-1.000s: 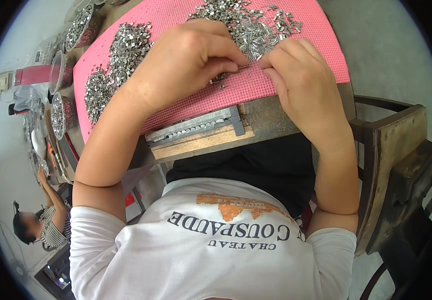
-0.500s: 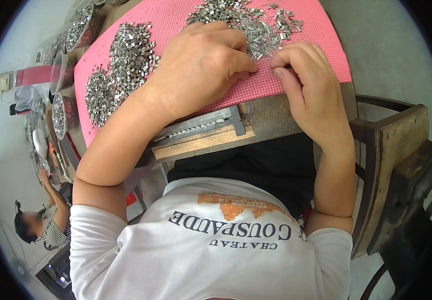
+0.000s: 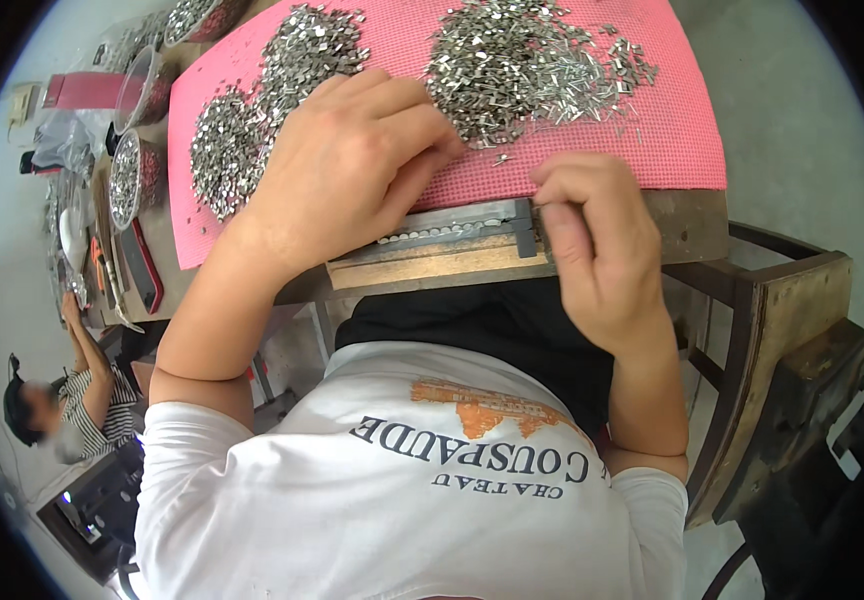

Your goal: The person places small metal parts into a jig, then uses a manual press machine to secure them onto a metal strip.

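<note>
My left hand point(image 3: 357, 165) hovers over the pink mat, its fingers bent and drawn together between the piles of small metal pieces. Whatever its fingertips hold is hidden from this view. At the right end of a narrow metal fixture point(image 3: 452, 226), my right hand point(image 3: 602, 245) is closed in a pinch, thumb against forefinger; anything in it is too small to make out. A row of small shiny round parts point(image 3: 442, 234) lies along the fixture, partly behind my left hand. A few loose pieces point(image 3: 501, 159) rest on the mat between the hands.
Piles of small flat silver pieces point(image 3: 492, 75) and thin pins point(image 3: 577, 85) cover parts of the pink mat point(image 3: 687, 120). Clear plastic tubs point(image 3: 137, 180) line the table's left side. A wooden stool point(image 3: 772, 330) stands at right. Another person point(image 3: 87, 400) sits far left.
My right hand has come down from the pin pile to the fixture's right end. My left hand has moved down and left, away from the pins. The whole view has shifted somewhat.
</note>
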The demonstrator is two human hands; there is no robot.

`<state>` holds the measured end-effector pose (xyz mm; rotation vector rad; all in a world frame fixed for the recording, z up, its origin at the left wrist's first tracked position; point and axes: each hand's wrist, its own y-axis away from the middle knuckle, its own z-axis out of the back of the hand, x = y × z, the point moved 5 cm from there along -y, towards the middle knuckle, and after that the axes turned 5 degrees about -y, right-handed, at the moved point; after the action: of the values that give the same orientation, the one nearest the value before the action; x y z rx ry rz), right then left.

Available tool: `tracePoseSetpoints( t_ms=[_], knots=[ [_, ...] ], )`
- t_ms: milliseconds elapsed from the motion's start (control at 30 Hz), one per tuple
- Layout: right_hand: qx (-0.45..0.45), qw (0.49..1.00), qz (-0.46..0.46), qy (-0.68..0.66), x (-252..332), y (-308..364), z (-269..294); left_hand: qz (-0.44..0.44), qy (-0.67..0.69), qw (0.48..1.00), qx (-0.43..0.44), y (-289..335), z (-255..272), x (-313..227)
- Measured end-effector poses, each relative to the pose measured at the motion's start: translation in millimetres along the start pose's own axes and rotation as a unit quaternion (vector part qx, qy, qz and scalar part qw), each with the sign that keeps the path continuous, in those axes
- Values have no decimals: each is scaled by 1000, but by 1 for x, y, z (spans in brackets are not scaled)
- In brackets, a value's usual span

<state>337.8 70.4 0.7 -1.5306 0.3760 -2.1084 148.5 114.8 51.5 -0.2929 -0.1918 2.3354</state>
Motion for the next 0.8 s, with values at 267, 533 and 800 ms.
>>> tracePoseSetpoints(
  t_ms=[267, 533, 800],
  knots=[
    [58, 997, 17, 39, 12, 3, -27, 29, 72, 997, -18, 31, -12, 13],
    [58, 997, 2, 50, 12, 2, -32, 54, 50, 997, -23, 34, -15, 11],
    [71, 993, 30, 95, 14, -1, -33, 84, 199, 973, -81, 46, -13, -10]
  ],
)
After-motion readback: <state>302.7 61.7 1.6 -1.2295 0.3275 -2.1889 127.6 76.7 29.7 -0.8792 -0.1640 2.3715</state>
